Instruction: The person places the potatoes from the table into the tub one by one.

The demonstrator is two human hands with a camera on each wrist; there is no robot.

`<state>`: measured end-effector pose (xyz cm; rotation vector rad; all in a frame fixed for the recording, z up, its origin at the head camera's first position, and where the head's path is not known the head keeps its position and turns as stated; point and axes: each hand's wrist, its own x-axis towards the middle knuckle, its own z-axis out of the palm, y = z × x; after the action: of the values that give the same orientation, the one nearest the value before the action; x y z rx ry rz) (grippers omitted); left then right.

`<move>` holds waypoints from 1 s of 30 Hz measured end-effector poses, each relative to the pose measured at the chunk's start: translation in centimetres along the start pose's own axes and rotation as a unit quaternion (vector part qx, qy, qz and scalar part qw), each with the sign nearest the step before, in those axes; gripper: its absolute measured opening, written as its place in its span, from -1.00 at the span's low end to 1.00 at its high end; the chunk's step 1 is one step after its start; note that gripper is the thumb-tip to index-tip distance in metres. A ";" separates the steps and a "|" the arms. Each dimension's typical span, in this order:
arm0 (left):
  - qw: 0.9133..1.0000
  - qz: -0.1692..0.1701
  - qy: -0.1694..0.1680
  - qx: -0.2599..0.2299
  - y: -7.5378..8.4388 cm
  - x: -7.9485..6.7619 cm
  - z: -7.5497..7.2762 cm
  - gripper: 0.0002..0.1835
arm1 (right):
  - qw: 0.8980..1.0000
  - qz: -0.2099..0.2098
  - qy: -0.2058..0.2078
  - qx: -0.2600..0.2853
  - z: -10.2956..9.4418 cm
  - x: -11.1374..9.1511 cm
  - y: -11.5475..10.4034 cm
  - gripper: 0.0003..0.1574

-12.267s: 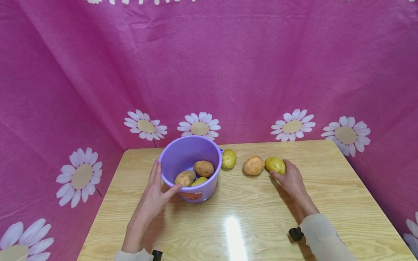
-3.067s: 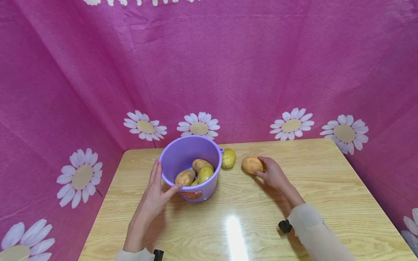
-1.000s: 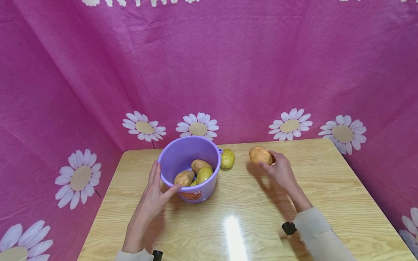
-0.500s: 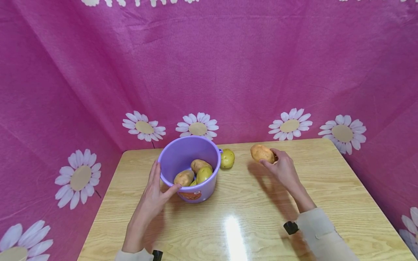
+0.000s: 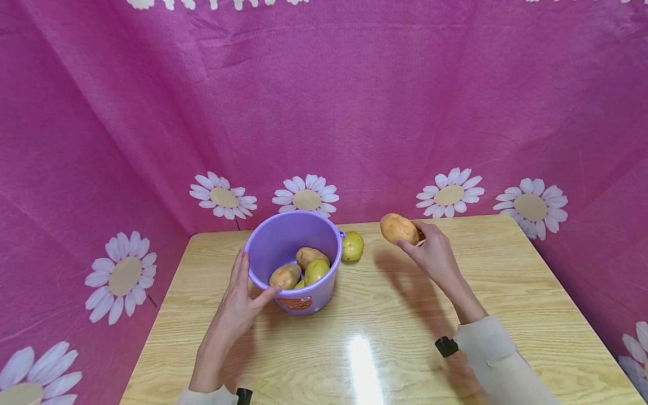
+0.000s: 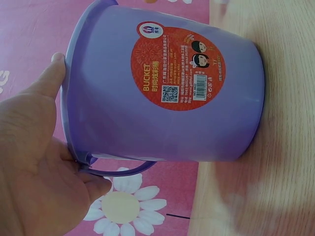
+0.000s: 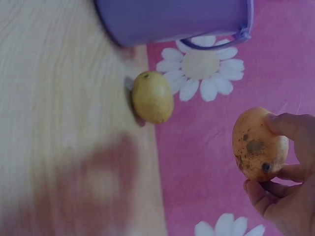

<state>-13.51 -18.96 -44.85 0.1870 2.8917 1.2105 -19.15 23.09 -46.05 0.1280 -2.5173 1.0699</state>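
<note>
A purple bucket (image 5: 296, 250) with a red label stands on the table, and several potatoes lie inside it, such as a brown potato (image 5: 286, 276) and a yellow-green one (image 5: 316, 270). My left hand (image 5: 238, 306) holds the bucket's rim at the near left, thumb on the edge and fingers down the outer side. In the air to the right, my right hand (image 5: 434, 253) pinches a tan potato (image 5: 397, 228) between thumb and fingers. Dark blemishes mark that potato (image 7: 258, 145) in the right wrist view. Beside the bucket's right side rests a yellow-green potato (image 5: 352, 246).
The light wooden table (image 5: 385, 315) ends at a pink curtain (image 5: 329, 112) with white flowers behind and at both sides. A thin purple handle (image 6: 123, 171) hangs at the bucket's side.
Earlier, my right hand put a yellow-green potato into the bucket, then took the tan potato off the table. Since half a second ago it has risen slightly leftward. The left hand stays put.
</note>
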 end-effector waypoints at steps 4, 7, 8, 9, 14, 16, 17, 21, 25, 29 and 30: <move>1.000 0.001 0.001 0.001 0.0 0.0 0.0 0.27 | 1.000 -0.013 0.003 0.005 0.0 0.7 -1.5 -0.33; 1.000 -0.002 -0.001 0.001 0.1 0.0 0.0 0.27 | 1.000 -0.024 0.003 0.010 0.1 1.2 -2.8 -0.34; 1.000 -0.003 -0.001 0.000 0.1 0.0 0.0 0.27 | 1.000 -0.027 0.002 0.011 0.1 1.3 -3.2 -0.34; 1.000 -0.004 -0.001 -0.001 0.1 0.0 0.0 0.27 | 0.999 -0.030 0.002 0.013 0.1 1.5 -3.7 -0.33; 1.000 -0.003 0.002 -0.002 0.1 0.1 0.0 0.27 | 0.999 -0.040 -0.005 0.026 0.6 2.2 -5.9 -0.28; 1.000 -0.003 0.002 -0.001 0.1 0.1 0.0 0.27 | 0.999 -0.044 -0.008 0.030 0.9 2.5 -6.7 -0.27; 1.000 -0.003 0.002 -0.001 0.1 0.1 0.0 0.28 | 0.998 -0.046 -0.009 0.031 1.0 2.6 -7.1 -0.27; 1.000 0.001 0.002 -0.001 0.1 0.0 -0.1 0.28 | 0.998 -0.056 -0.015 0.036 1.9 2.9 -8.8 -0.27; 1.000 0.007 0.003 0.000 0.0 0.1 -0.1 0.27 | 0.997 -0.067 -0.028 0.038 3.0 3.2 -10.4 -0.29; 1.000 0.003 0.000 -0.004 0.0 0.0 -0.1 0.27 | 0.996 -0.065 -0.048 0.040 4.5 3.3 -11.8 -0.30; 1.000 0.002 0.000 -0.005 0.0 0.0 0.0 0.26 | 0.996 -0.063 -0.054 0.042 4.9 3.4 -12.2 -0.30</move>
<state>-13.55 -18.99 -44.82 0.1938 2.8858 1.2246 -20.94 11.34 -39.61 0.3736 -2.5206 1.1440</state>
